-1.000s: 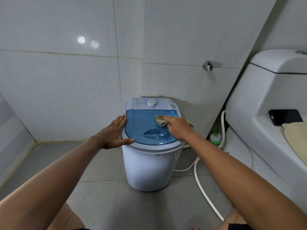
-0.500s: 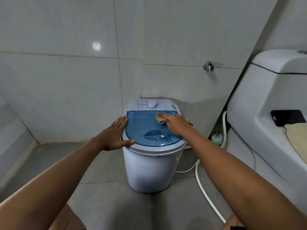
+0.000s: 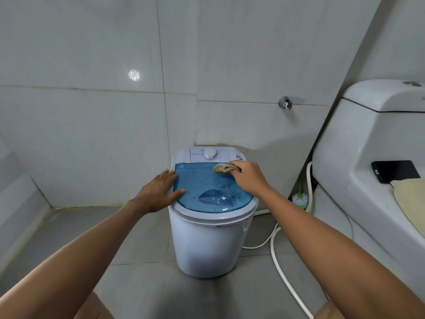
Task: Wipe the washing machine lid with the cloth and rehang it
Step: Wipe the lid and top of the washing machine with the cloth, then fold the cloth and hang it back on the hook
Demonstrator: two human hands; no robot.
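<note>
A small white washing machine (image 3: 207, 245) stands on the floor in the tiled corner. Its translucent blue lid (image 3: 202, 187) is shut and speckled with dark drops. My right hand (image 3: 247, 177) presses a bunched tan cloth (image 3: 224, 168) onto the lid's far right part, just below the white control panel with its dial (image 3: 210, 154). My left hand (image 3: 158, 191) lies flat with fingers spread on the lid's left edge and the machine's rim.
A white toilet (image 3: 368, 157) fills the right side, with a black phone (image 3: 395, 171) and a beige cloth (image 3: 411, 199) on it. A white hose (image 3: 282, 270) runs across the floor right of the machine. A brush (image 3: 300, 199) stands behind it. A wall tap (image 3: 285, 102) sits above.
My right hand has slid the cloth from the lid's middle right toward its far edge by the control panel. My left hand has stayed on the lid's left edge.
</note>
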